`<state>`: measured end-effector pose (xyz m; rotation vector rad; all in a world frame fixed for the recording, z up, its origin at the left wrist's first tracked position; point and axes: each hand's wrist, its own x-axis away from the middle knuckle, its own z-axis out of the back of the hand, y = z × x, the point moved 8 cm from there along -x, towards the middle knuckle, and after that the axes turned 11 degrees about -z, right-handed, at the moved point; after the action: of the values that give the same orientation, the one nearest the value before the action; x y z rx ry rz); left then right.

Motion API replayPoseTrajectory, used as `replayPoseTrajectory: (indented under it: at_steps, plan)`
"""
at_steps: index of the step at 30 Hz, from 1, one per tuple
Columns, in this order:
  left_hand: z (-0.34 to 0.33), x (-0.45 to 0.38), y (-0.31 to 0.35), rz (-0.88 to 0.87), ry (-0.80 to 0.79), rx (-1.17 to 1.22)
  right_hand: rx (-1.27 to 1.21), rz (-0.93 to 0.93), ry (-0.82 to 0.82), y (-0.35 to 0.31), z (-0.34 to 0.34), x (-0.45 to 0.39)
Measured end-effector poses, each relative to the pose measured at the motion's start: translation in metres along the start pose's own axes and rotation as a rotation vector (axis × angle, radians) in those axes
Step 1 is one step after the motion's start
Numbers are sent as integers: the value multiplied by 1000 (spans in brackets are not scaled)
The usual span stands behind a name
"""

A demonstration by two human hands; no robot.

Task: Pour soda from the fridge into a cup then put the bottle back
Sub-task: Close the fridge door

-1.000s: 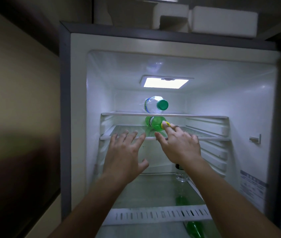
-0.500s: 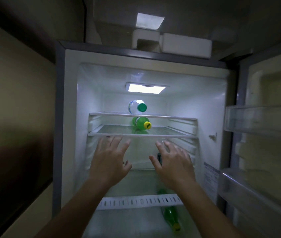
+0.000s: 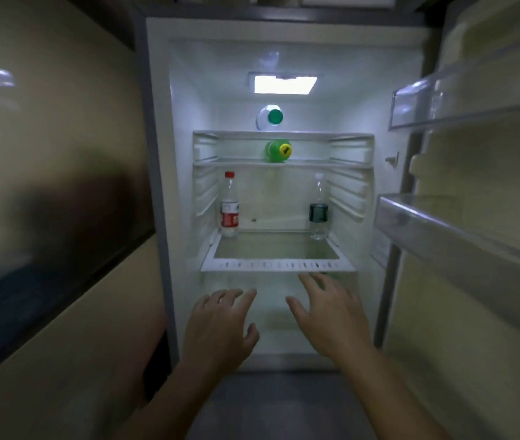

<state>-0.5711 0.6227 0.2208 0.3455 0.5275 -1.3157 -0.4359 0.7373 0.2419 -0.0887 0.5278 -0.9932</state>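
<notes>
The fridge stands open and lit. A green soda bottle with a yellow cap lies on its side on the second shelf, cap toward me. Above it lies a clear bottle with a green cap. On the lower glass shelf stand a clear bottle with a red cap and red label at the left and a clear bottle with a dark label at the right. My left hand and my right hand hover below that shelf with fingers spread, holding nothing.
The fridge door hangs open on the right, with clear door bins. A white vented shelf front sits just above my hands. A glossy cabinet wall runs along the left.
Both hands have dropped from the upper shelves to below the vented shelf front. My view has pulled back and down, and the two upright bottles have come into sight.
</notes>
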Motion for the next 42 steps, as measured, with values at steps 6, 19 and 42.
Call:
replayPoseTrajectory:
  at_steps: [6,19,42]
  plan:
    - [13,67,24,-3,-45,32,-15,13,-14,0,5,64]
    - [64,185,105,-149,14,287,-43,-89,71,13,47,276]
    - [172,301,413,-536,11,520,119,-452,144,229,198,528]
